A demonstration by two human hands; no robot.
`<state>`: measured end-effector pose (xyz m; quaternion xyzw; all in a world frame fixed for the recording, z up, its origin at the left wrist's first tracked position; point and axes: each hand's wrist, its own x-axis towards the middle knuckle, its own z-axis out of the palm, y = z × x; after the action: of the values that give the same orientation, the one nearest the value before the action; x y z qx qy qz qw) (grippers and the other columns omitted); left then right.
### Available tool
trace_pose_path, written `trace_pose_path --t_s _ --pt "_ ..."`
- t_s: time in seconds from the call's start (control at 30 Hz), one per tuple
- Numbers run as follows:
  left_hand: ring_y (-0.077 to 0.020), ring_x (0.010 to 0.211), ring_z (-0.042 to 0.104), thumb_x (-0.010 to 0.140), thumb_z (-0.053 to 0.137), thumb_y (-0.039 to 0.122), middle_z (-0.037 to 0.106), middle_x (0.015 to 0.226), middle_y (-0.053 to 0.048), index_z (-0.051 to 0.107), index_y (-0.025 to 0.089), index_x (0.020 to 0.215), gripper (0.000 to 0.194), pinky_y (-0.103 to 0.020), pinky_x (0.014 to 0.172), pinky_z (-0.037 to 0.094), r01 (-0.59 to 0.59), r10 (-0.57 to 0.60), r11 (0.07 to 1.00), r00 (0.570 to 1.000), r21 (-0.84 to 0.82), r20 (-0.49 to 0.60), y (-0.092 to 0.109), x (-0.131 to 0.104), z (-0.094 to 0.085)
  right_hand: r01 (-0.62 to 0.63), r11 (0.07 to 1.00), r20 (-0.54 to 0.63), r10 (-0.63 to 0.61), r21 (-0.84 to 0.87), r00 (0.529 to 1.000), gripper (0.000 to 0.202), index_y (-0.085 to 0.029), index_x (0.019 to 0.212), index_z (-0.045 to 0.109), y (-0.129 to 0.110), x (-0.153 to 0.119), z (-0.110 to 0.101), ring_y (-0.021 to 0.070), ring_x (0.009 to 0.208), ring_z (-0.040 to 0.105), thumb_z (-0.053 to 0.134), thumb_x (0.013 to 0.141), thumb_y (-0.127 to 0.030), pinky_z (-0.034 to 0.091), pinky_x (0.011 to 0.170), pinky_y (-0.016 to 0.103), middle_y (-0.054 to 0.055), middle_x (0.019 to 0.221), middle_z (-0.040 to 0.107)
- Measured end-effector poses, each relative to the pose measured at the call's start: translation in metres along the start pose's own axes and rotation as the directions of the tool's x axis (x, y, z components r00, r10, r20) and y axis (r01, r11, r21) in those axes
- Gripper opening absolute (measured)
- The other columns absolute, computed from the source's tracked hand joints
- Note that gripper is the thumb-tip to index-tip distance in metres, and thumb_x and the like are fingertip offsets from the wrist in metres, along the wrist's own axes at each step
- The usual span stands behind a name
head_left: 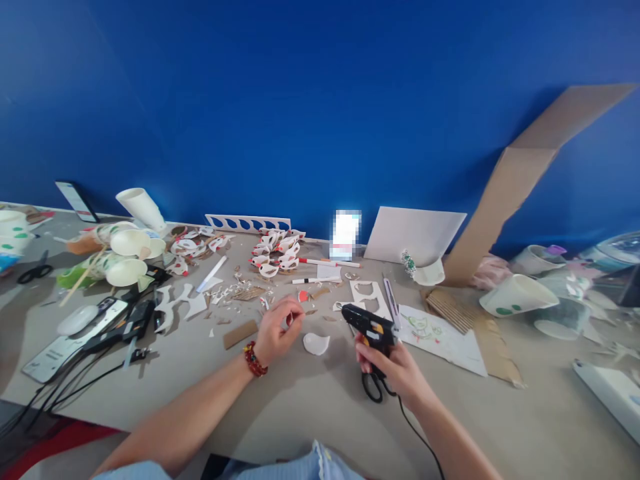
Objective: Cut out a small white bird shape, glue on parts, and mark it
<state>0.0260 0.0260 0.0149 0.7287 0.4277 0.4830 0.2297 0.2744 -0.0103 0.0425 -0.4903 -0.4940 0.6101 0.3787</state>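
My right hand (385,360) is wrapped round the grip of a black hot glue gun (367,323), its nozzle pointing left. Beneath it lie scissors with black handles (373,388). My left hand (281,328), with a red beaded bracelet (254,360), hovers over the table with its fingers curled together; what they hold, if anything, is hidden. Between the hands lies a white bird-shaped cutout (316,343). A small red scrap (303,295) is just beyond my left fingertips. Behind sits a cluster of white bird cutouts with red beaks (276,253).
Paper scraps and a cardboard strip (240,334) lie to the left. White markers (315,281), a utility knife (391,300) and a drawing (435,333) are behind and right. Paper cups (519,297), a bent cardboard piece (505,193), phones and cables (63,380) flank the area.
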Motion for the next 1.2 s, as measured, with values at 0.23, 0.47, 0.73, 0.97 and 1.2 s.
trace_pose_path --t_s 0.23,0.47,0.73,0.97,1.2 --pt "-0.0149 0.07 0.054 0.088 0.048 0.018 0.058 0.075 -0.003 0.053 0.019 0.077 0.011 -0.028 0.068 0.044 -0.018 0.018 0.999 1.0 -0.031 0.009 0.007 -0.002 0.005 0.065 0.975 0.016 -0.063 -0.213 0.998 0.046 -0.013 0.094 0.065 0.007 -0.007 0.023 0.0139 0.056 0.054 0.061 0.08 -0.056 0.048 0.054 0.026 0.005 0.069 0.063" --pt "-0.0164 0.073 0.056 0.089 0.049 0.021 0.058 0.076 -0.004 0.053 0.019 0.078 0.012 -0.029 0.071 0.046 0.034 -0.033 0.999 0.999 -0.043 0.01 0.01 -0.004 0.005 0.057 0.977 -0.007 -0.059 -0.205 0.998 0.051 -0.014 0.092 0.066 0.014 -0.007 0.025 0.0158 0.056 0.056 0.061 0.077 -0.062 0.049 0.054 0.027 0.005 0.066 0.064" --pt "-0.0168 0.075 0.056 0.089 0.048 0.019 0.059 0.078 -0.004 0.054 0.019 0.077 0.013 -0.028 0.072 0.045 0.055 -0.053 0.998 0.998 -0.035 0.034 0.015 -0.004 0.005 0.074 0.977 -0.007 -0.077 -0.199 0.997 0.046 -0.014 0.09 0.067 0.027 -0.004 0.026 0.015 0.054 0.056 0.062 0.078 -0.058 0.049 0.052 0.026 0.005 0.064 0.064" --pt "-0.0174 0.078 0.058 0.088 0.049 0.017 0.06 0.079 -0.004 0.055 0.019 0.08 0.01 -0.029 0.076 0.045 0.039 -0.037 0.999 0.997 -0.023 0.071 0.018 -0.004 0.006 0.138 0.95 0.016 -0.14 -0.281 0.99 0.032 -0.015 0.088 0.064 0.032 -0.003 0.023 0.0151 0.051 0.055 0.061 0.083 -0.047 0.048 0.049 0.025 0.005 0.063 0.065" --pt "-0.0171 0.076 0.057 0.088 0.049 0.016 0.06 0.079 -0.005 0.055 0.019 0.08 0.01 -0.029 0.074 0.045 0.045 -0.043 0.999 0.995 -0.026 0.092 0.017 -0.007 0.008 0.152 0.909 0.002 -0.164 -0.389 0.986 0.024 -0.017 0.082 0.06 0.036 -0.005 0.021 0.0135 0.05 0.052 0.059 0.085 -0.041 0.044 0.047 0.023 0.004 0.063 0.064"
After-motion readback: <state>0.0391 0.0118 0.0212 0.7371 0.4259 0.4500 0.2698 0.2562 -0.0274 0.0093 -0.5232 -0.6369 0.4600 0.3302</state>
